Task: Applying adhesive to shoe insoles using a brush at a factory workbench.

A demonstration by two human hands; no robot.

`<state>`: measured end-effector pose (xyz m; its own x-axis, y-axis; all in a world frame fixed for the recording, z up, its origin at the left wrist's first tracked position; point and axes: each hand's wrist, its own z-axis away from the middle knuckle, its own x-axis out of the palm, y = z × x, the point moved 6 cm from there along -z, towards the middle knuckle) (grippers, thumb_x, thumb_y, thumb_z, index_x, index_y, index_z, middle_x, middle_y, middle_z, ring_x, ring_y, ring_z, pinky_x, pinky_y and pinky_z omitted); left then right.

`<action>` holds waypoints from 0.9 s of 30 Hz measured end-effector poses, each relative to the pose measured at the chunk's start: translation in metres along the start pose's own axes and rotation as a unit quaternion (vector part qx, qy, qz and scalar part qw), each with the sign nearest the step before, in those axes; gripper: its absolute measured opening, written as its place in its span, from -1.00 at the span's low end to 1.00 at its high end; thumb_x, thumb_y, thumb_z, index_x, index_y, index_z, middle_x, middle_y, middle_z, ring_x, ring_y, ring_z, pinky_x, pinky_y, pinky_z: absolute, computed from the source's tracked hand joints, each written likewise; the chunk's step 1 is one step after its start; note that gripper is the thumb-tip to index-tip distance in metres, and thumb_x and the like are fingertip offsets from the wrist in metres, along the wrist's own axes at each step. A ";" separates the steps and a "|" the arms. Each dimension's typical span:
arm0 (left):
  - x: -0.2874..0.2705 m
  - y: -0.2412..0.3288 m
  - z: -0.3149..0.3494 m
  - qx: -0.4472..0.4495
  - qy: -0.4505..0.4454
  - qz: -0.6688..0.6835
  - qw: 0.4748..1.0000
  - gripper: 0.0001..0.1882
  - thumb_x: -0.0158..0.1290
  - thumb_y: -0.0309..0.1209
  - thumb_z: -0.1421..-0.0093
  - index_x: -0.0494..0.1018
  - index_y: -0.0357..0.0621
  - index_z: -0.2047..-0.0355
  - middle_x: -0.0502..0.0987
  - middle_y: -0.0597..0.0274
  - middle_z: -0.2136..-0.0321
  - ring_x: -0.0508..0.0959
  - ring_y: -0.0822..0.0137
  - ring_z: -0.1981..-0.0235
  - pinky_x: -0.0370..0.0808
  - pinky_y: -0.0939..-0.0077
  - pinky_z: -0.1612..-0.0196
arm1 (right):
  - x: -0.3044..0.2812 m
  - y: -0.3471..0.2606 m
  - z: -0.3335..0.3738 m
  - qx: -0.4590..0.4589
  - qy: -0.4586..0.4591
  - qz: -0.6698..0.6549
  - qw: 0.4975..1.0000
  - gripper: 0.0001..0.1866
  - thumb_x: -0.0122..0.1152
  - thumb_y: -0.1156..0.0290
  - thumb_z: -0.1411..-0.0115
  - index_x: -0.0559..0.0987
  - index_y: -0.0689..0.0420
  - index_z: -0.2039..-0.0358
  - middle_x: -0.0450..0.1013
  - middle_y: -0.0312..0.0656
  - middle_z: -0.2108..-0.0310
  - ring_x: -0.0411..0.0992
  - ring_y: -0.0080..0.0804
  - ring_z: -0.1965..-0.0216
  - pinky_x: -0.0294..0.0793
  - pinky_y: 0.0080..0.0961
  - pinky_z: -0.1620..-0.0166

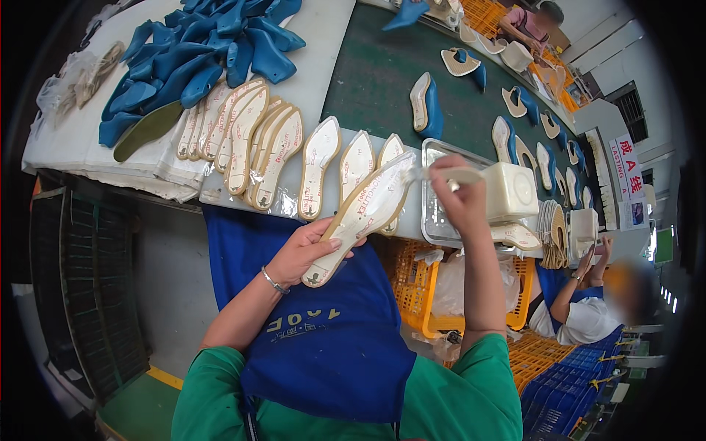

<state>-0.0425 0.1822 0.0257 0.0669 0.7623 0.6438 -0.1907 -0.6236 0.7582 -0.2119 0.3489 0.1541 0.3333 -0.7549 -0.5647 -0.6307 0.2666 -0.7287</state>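
Left hand [296, 251] clasps the pale insole [362, 212] by its heel, and here's the right hand [463, 197], gripping a brush [468, 175] at the broad forepart!

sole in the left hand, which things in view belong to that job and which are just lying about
Likely part of the job:
sole, in the left hand
brush, in the right hand
other soles, on the table

Apparently just lying about:
blue shoe forms, piled upper left
plastic bag, far left
orange crate, below the table
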 end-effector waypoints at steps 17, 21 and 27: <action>0.003 0.005 -0.004 0.019 0.029 0.059 0.998 -0.50 -0.04 -0.46 -0.31 0.20 -0.36 -0.23 0.47 -0.04 -0.05 0.50 0.23 -0.09 0.53 0.43 -0.04 | 0.028 0.008 0.022 0.052 0.098 -0.127 0.986 -0.92 0.20 0.53 -0.15 0.54 0.29 0.39 0.49 -0.21 0.45 0.43 -0.57 0.37 0.39 -0.61 0.29; -0.001 0.001 -0.005 0.015 0.052 0.077 0.996 -0.52 -0.06 -0.50 -0.32 0.20 -0.35 -0.23 0.47 -0.03 -0.05 0.52 0.25 -0.06 0.54 0.47 -0.02 | 0.054 -0.017 0.046 0.035 0.059 -0.102 0.992 -0.94 0.20 0.55 -0.12 0.55 0.29 0.40 0.49 -0.17 0.47 0.45 -0.50 0.45 0.40 -0.58 0.36; -0.007 -0.003 -0.004 0.013 0.076 0.116 0.990 -0.51 -0.07 -0.56 -0.31 0.18 -0.33 -0.24 0.47 -0.03 -0.05 0.53 0.25 -0.05 0.54 0.48 -0.01 | 0.066 -0.032 0.044 -0.044 0.045 -0.055 0.996 -0.95 0.20 0.56 -0.08 0.56 0.26 0.41 0.48 -0.12 0.52 0.44 -0.34 0.54 0.40 -0.51 0.43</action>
<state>-0.0459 0.1794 0.0190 -0.1234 0.6147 0.7791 -0.1575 -0.7872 0.5962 -0.1387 0.3168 0.1235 0.3426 -0.8284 -0.4431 -0.6537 0.1285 -0.7458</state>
